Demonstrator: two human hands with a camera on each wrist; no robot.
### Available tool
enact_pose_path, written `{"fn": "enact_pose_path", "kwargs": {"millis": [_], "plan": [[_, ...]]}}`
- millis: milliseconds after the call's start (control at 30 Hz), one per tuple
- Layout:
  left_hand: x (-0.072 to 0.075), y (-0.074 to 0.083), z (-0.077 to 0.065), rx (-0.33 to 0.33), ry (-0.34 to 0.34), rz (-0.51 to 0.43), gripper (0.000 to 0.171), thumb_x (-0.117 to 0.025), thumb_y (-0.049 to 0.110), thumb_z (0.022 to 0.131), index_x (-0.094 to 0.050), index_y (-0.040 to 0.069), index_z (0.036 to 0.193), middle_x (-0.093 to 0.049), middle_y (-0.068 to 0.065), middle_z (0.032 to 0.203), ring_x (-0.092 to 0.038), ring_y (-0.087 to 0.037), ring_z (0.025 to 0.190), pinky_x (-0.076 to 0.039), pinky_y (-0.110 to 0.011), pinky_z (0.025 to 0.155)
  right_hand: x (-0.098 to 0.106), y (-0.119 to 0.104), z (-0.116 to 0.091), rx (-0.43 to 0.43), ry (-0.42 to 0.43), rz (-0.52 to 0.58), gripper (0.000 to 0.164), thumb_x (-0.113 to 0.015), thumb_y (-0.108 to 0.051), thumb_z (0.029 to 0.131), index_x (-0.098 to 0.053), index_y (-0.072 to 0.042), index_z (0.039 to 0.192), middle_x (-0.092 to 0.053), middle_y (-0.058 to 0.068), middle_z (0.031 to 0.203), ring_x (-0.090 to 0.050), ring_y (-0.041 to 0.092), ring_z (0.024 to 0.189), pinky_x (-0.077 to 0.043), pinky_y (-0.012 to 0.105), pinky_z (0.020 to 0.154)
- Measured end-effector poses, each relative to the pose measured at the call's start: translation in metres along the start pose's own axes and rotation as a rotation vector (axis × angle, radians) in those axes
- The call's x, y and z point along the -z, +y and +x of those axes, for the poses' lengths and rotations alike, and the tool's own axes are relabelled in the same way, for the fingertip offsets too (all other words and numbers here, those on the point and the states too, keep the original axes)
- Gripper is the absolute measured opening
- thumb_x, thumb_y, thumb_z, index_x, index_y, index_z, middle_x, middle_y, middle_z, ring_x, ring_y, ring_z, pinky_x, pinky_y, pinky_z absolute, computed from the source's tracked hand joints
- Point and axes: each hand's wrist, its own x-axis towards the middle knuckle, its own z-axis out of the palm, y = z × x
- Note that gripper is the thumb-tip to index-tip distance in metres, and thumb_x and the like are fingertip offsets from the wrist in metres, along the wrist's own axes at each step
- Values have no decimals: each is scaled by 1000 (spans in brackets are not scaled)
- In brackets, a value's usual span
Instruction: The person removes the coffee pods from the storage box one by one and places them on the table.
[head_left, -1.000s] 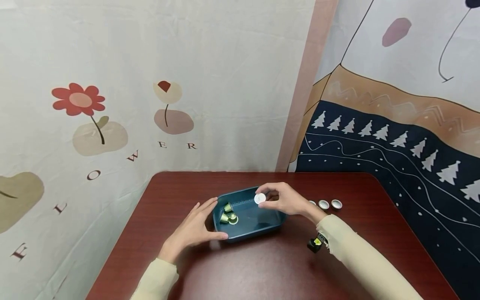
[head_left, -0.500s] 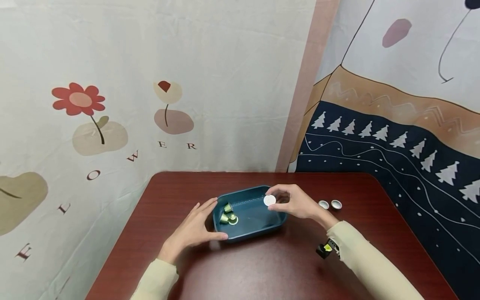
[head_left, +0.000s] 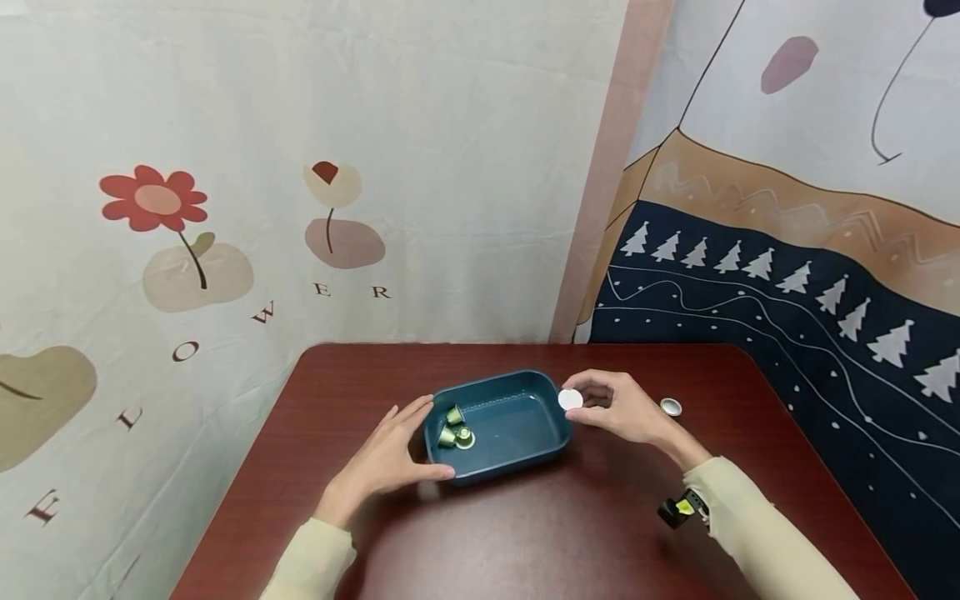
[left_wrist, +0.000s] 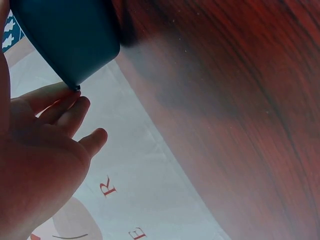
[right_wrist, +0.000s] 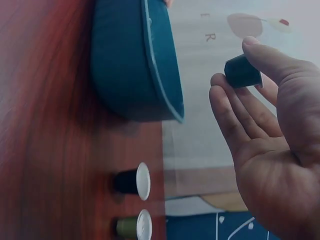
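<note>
My right hand (head_left: 626, 408) pinches a dark green coffee capsule (right_wrist: 242, 71) between thumb and fingers, with its white lid turned toward the head camera. It hangs by the right end of a teal-blue tray (head_left: 517, 463), above rim height in the right wrist view. Light green capsules (head_left: 454, 416) lie in the left end of the tray. At that same end my left hand (head_left: 386, 454) spans the tray, thumb at the near edge and fingers along the far side. In the left wrist view its fingertips (left_wrist: 77, 102) are at the tray's rim, the fingers nearly straight.
To the right of the tray, a dark capsule (right_wrist: 131, 182) and an olive-green capsule (right_wrist: 131, 226) stand lid up on the reddish-brown table (head_left: 525, 542). Only one capsule (head_left: 671, 407) there shows in the head view. A printed cloth (head_left: 465, 167) hangs behind the table.
My right hand has moved right with the capsule, from over the tray to its right end, covering more of the standing capsules in the head view. My left hand stays in place.
</note>
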Motion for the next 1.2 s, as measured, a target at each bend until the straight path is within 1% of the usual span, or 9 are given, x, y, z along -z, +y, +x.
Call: {"fn": "enact_pose_path", "kwargs": {"millis": [100,233,367,533,700,867,1067,1200], "plan": [[0,0,0,0,-1,-1,129,-93,76,79,-43,2,173,-40,-11,184,-39,-41,170,-21,-70,143,5,6,-7,-12,19,2,44,-91,-14,97,-74,-4,136,-82,12,122,-79,12,104,-66,19,95],[0,0,0,1,-2,-6,129,-93,75,79,-43,2,173,-40,-10,184,-38,-41,171,-21,-69,143,9,13,-16,-17,49,24,41,-91,-12,97,-75,-4,134,-82,15,119,-80,9,101,-66,17,95],[0,1,0,7,-5,-13,129,-93,75,79,-43,3,173,-40,-9,184,-38,-40,172,-21,-69,144,14,17,-26,-41,68,26,37,-90,-12,97,-76,-9,132,-81,15,117,-79,9,101,-66,17,94],[0,-1,0,4,-6,-6,129,-94,74,79,-43,2,173,-40,-10,184,-38,-40,171,-21,-69,143,16,22,-36,-75,86,-21,36,-91,-16,98,-77,-13,131,-81,9,119,-79,10,103,-66,17,92],[1,-1,1,2,-7,1,129,-94,74,79,-43,2,173,-40,-10,184,-39,-39,171,-21,-68,144,14,31,-44,-83,106,-71,35,-90,-18,98,-78,-11,130,-81,10,119,-77,6,104,-64,16,92],[1,-1,1,-9,2,5,129,-93,75,79,-44,1,172,-41,-11,183,-40,-41,170,-22,-70,143,8,41,-50,-100,108,-93,36,-91,-18,98,-79,-8,130,-81,10,120,-75,3,104,-63,16,92],[1,0,1,-6,2,5,129,-93,76,79,-44,1,172,-41,-11,183,-39,-41,171,-22,-70,143,2,52,-52,-100,78,-66,35,-90,-14,97,-79,-3,128,-81,12,119,-76,2,102,-63,16,90],[1,0,1,-3,-1,-1,129,-93,76,79,-43,2,173,-41,-11,184,-38,-42,171,-22,-69,143,-2,56,-52,-138,87,-71,33,-91,-13,96,-79,-3,125,-81,12,117,-75,2,101,-63,16,90]]}}
